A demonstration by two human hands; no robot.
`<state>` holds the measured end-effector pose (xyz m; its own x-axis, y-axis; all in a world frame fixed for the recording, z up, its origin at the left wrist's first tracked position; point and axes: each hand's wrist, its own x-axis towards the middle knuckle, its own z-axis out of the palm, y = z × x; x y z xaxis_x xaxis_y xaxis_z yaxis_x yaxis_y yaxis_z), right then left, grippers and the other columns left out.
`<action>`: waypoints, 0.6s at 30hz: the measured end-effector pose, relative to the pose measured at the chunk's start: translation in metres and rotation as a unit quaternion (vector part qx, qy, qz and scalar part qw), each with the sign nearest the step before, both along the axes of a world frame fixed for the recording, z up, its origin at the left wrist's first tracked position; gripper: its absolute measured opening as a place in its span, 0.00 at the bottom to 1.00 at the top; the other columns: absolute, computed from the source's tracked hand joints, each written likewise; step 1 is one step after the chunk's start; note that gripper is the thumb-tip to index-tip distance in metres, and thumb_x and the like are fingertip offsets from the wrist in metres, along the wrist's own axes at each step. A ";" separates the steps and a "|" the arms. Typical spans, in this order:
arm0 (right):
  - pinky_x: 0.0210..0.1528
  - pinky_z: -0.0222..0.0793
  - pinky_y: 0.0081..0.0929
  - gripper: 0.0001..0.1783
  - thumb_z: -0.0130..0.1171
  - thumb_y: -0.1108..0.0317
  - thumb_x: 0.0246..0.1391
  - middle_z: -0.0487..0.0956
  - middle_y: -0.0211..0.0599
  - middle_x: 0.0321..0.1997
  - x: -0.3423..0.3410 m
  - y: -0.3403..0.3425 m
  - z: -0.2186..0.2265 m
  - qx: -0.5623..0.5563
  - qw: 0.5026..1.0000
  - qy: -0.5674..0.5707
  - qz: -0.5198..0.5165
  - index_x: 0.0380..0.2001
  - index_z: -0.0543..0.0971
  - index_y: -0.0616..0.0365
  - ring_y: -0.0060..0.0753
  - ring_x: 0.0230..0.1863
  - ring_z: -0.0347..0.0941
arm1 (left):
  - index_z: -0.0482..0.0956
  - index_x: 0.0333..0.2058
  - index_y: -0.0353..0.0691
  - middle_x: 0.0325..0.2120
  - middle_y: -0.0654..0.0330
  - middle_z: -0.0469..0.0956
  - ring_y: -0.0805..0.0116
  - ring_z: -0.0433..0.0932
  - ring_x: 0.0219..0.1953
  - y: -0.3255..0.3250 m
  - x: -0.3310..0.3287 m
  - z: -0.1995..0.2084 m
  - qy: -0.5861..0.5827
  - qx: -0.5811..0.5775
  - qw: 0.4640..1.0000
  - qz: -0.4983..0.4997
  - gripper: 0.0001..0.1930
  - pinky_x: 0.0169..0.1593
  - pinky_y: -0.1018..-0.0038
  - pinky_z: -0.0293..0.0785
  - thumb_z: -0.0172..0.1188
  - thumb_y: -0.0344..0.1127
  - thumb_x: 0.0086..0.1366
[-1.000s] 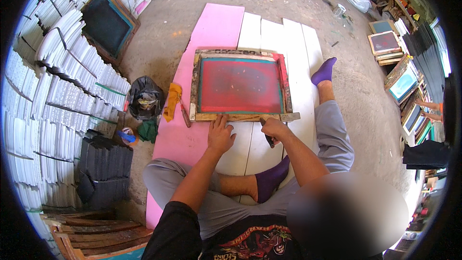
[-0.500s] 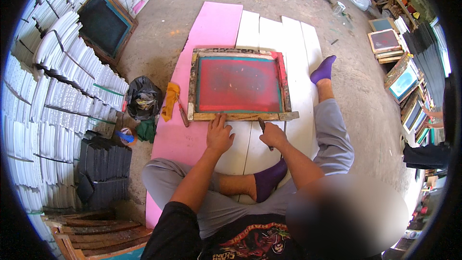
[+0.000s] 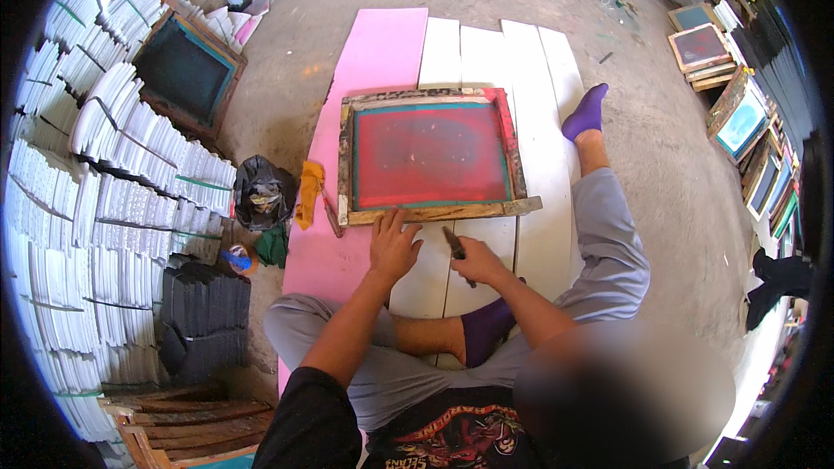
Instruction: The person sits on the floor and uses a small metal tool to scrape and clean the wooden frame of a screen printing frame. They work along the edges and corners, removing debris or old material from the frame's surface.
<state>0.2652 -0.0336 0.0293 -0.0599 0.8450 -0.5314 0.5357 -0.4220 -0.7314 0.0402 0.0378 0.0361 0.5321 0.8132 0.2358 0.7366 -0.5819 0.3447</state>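
Observation:
A wooden screen-printing frame point(image 3: 432, 213) with red mesh bordered in teal lies flat before me. My left hand point(image 3: 393, 247) rests its outstretched fingertips against the near rail, left of its middle. In my right hand point(image 3: 479, 262) is a dark, slim hand tool point(image 3: 455, 245), gripped with its upper end tilted to the left. That end points toward the near rail and appears apart from it. The tool's exact kind is hard to make out. Left of the frame lie an orange cloth point(image 3: 309, 194) and a thin tool with a reddish handle point(image 3: 334, 219).
Pink and white boards point(image 3: 378, 52) lie under the frame. A black plastic bag point(image 3: 263, 193) and a roll of tape point(image 3: 236, 259) sit to the left, near tall stacks of white sheets point(image 3: 130, 200). More screen frames point(image 3: 700, 48) lean at the right.
My right hand has moved left and slightly down with the dark tool, away from the near rail. The left hand stays at the rail. The whole view has shifted a little.

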 end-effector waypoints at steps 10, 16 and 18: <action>0.38 0.77 0.44 0.17 0.64 0.57 0.55 0.84 0.45 0.31 -0.096 0.019 0.005 -0.040 0.984 0.021 0.170 0.39 0.78 0.59 0.45 0.34 0.84 | 0.90 0.31 0.52 0.31 0.62 0.86 0.58 0.85 0.41 0.018 -0.084 0.009 0.193 -0.067 0.976 -0.074 0.05 0.54 0.59 0.74 0.66 0.40 0.61; 0.23 0.81 0.35 0.20 0.57 0.52 0.68 0.80 0.36 0.27 -0.135 0.027 -0.013 -0.126 0.970 0.129 0.162 0.39 0.75 0.62 0.33 0.25 0.81 | 0.90 0.36 0.47 0.37 0.56 0.88 0.55 0.86 0.43 0.023 -0.124 0.028 0.265 -0.239 0.932 0.071 0.09 0.52 0.60 0.78 0.67 0.43 0.63; 0.26 0.83 0.37 0.21 0.56 0.51 0.69 0.79 0.38 0.30 -0.143 0.027 -0.010 -0.145 0.965 0.140 0.166 0.42 0.74 0.62 0.34 0.28 0.82 | 0.90 0.38 0.45 0.39 0.53 0.88 0.54 0.87 0.45 0.021 -0.143 0.015 0.268 -0.280 0.910 0.145 0.13 0.51 0.59 0.80 0.69 0.46 0.62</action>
